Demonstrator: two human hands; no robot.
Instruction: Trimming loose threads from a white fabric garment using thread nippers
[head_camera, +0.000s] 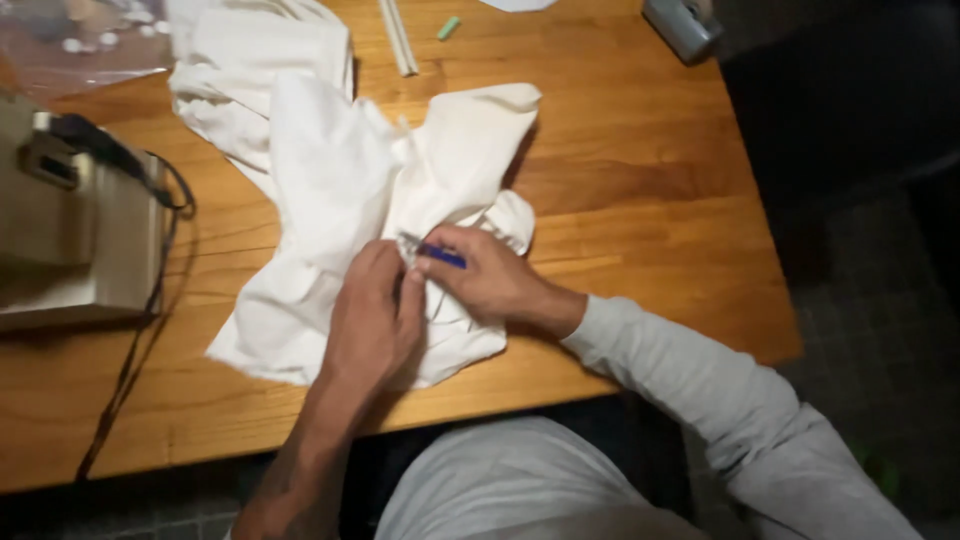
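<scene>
Bare wooden table (640, 200) open to the right of the crumpled white cloth (340, 190), sewing machine (75, 220) and its dark cable (140, 340) blocking the left, small grey object (682, 25), perhaps a tool, at the far edge

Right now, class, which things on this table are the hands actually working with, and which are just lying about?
In use:
- white cloth, pinned down by the left hand
- small blue-handled tool, held in the right hand against the cloth

Lying about:
- beige machine with its black cord
- white strip
- small green piece
- grey object at the table's far edge
</scene>
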